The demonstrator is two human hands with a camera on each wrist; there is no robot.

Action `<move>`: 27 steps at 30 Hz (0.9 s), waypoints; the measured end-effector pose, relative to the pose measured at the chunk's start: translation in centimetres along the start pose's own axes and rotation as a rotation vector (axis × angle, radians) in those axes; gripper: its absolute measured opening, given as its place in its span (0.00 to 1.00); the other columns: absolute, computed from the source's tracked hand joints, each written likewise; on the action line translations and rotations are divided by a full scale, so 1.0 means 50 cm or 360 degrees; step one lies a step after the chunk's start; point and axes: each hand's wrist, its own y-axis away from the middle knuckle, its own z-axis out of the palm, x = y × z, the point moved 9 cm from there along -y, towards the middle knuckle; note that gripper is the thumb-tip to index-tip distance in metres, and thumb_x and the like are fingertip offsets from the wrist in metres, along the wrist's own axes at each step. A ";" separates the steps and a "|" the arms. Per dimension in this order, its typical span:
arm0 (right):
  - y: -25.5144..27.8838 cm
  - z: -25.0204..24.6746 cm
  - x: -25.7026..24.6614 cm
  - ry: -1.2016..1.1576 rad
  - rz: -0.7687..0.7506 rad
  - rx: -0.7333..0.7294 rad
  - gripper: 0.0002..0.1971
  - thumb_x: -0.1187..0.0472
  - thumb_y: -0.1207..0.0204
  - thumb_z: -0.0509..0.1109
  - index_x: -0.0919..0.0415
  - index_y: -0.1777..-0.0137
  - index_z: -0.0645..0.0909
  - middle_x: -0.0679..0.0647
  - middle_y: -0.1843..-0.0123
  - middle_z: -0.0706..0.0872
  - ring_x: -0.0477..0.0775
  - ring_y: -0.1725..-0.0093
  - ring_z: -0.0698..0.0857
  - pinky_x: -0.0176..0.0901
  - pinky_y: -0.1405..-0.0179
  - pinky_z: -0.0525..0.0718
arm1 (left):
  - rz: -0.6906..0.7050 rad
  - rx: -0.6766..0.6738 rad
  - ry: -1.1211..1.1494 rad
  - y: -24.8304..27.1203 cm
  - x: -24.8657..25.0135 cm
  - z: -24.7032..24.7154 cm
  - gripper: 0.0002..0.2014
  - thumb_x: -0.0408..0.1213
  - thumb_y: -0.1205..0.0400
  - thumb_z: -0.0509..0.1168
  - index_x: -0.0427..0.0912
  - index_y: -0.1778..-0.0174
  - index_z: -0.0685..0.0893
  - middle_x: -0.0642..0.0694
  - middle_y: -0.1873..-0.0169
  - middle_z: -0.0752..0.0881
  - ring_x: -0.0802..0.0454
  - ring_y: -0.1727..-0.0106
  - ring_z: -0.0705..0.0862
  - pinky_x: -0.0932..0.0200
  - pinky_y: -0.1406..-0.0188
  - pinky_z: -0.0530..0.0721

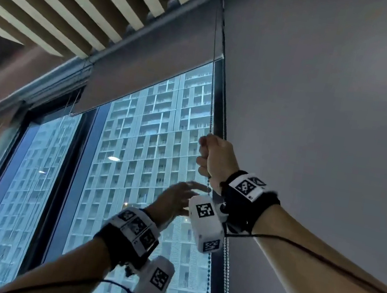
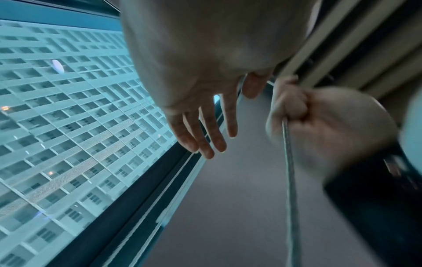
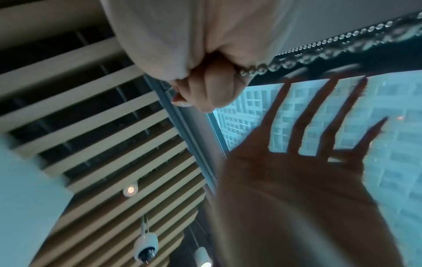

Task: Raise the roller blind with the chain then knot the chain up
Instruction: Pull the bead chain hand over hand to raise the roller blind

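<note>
The right hand (image 1: pixel 213 156) has its fingers (image 3: pixel 210 94) clenched around the bead chain (image 1: pixel 212 83), which runs taut toward 12 o'clock up the window's right edge. At 7 o'clock of it, the left hand (image 1: pixel 176 200) spreads its fingers (image 2: pixel 205 130) released, holding nothing, near the chain. The blind (image 1: pixel 148 71) covers only the window's top, its bottom edge well above both hands.

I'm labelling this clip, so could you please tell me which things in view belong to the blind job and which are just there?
Part of the job:
roller blind
bead chain
right hand, gripping the chain
left hand, fingers spread, holding nothing

Just there:
slatted ceiling
grey wall
window frame
ceiling lamps
</note>
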 end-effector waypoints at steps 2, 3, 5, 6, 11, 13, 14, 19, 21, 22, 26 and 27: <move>0.015 0.011 -0.007 0.0066 -0.0029 -0.0006 0.18 0.61 0.15 0.52 0.58 0.67 0.72 0.47 0.80 0.66 0.40 0.89 0.62 0.29 0.91 0.58 | 0.0019 0.0089 0.0152 -0.029 0.061 -0.028 0.18 0.45 0.16 0.50 0.40 0.51 0.84 0.39 0.59 0.87 0.44 0.59 0.86 0.50 0.55 0.81; 0.024 0.013 -0.010 0.0138 -0.0056 0.0002 0.18 0.61 0.15 0.52 0.57 0.67 0.73 0.47 0.80 0.68 0.39 0.89 0.63 0.29 0.91 0.60 | 0.0042 0.0134 0.0192 -0.044 0.094 -0.040 0.21 0.47 0.14 0.47 0.38 0.49 0.83 0.39 0.59 0.86 0.44 0.59 0.86 0.50 0.56 0.81; 0.049 0.013 -0.009 0.0177 -0.0070 -0.0010 0.18 0.59 0.14 0.52 0.57 0.66 0.73 0.47 0.79 0.67 0.39 0.88 0.64 0.29 0.90 0.60 | 0.0077 0.0150 0.0218 -0.071 0.153 -0.045 0.26 0.51 0.13 0.46 0.35 0.41 0.81 0.38 0.54 0.86 0.44 0.56 0.85 0.51 0.55 0.82; 0.067 0.013 -0.003 0.0152 -0.0050 -0.0036 0.17 0.59 0.14 0.52 0.57 0.65 0.72 0.47 0.78 0.65 0.40 0.88 0.62 0.29 0.89 0.59 | 0.0086 0.0126 0.0214 -0.080 0.179 -0.039 0.27 0.52 0.14 0.47 0.34 0.37 0.80 0.36 0.50 0.86 0.42 0.52 0.86 0.50 0.52 0.83; 0.210 0.034 0.106 0.0132 0.0103 -0.0281 0.19 0.58 0.14 0.52 0.56 0.69 0.66 0.46 0.79 0.61 0.42 0.85 0.58 0.31 0.84 0.55 | 0.0043 0.0122 0.0262 -0.097 0.220 -0.001 0.20 0.44 0.14 0.54 0.31 0.34 0.74 0.37 0.56 0.83 0.47 0.62 0.83 0.57 0.62 0.81; 0.255 0.038 0.166 0.0082 0.0210 -0.0405 0.16 0.57 0.13 0.53 0.59 0.64 0.68 0.45 0.80 0.63 0.43 0.84 0.59 0.31 0.84 0.56 | 0.0113 0.0264 0.0122 -0.096 0.194 -0.009 0.16 0.38 0.13 0.54 0.29 0.37 0.76 0.45 0.71 0.74 0.55 0.76 0.72 0.63 0.78 0.71; 0.262 0.038 0.187 0.0096 0.0251 -0.0477 0.15 0.55 0.15 0.54 0.61 0.62 0.72 0.46 0.79 0.66 0.44 0.82 0.62 0.32 0.84 0.60 | 0.0212 0.0349 0.0045 -0.091 0.186 -0.016 0.14 0.34 0.13 0.52 0.29 0.41 0.78 0.47 0.75 0.69 0.58 0.82 0.67 0.65 0.83 0.66; 0.145 -0.003 0.146 -0.0020 0.0379 -0.0468 0.19 0.55 0.18 0.52 0.66 0.49 0.81 0.62 0.56 0.82 0.57 0.59 0.81 0.46 0.58 0.80 | 0.0543 0.0395 -0.0020 -0.065 0.195 -0.014 0.14 0.31 0.13 0.48 0.39 0.58 0.79 0.56 0.85 0.64 0.61 0.86 0.59 0.71 0.86 0.58; 0.073 -0.016 0.077 -0.0170 0.0276 -0.0322 0.20 0.55 0.18 0.49 0.68 0.44 0.78 0.62 0.57 0.81 0.57 0.61 0.80 0.47 0.60 0.79 | 0.0548 0.0371 -0.0069 -0.058 0.184 0.007 0.13 0.31 0.14 0.50 0.40 0.59 0.79 0.57 0.87 0.67 0.61 0.86 0.62 0.69 0.87 0.61; 0.044 -0.015 0.041 -0.0202 0.0218 -0.0269 0.20 0.56 0.18 0.49 0.68 0.43 0.77 0.61 0.59 0.80 0.56 0.63 0.79 0.45 0.64 0.78 | 0.0541 0.0356 -0.0078 -0.046 0.171 0.020 0.13 0.30 0.14 0.51 0.40 0.59 0.79 0.57 0.87 0.69 0.61 0.86 0.64 0.68 0.87 0.62; -0.019 -0.012 -0.019 -0.0106 0.0182 -0.0037 0.15 0.57 0.15 0.52 0.66 0.50 0.77 0.57 0.66 0.81 0.54 0.69 0.81 0.41 0.73 0.81 | 0.0507 0.0134 -0.0115 0.036 0.074 0.079 0.06 0.32 0.23 0.61 0.43 0.62 0.81 0.57 0.82 0.77 0.59 0.81 0.71 0.65 0.79 0.66; -0.024 -0.018 -0.013 0.0009 0.0182 0.0041 0.16 0.56 0.14 0.52 0.64 0.54 0.77 0.54 0.70 0.78 0.52 0.73 0.77 0.40 0.76 0.77 | 0.0430 0.0070 -0.0100 0.052 0.040 0.084 0.06 0.34 0.26 0.61 0.45 0.63 0.83 0.56 0.81 0.75 0.57 0.80 0.69 0.63 0.78 0.63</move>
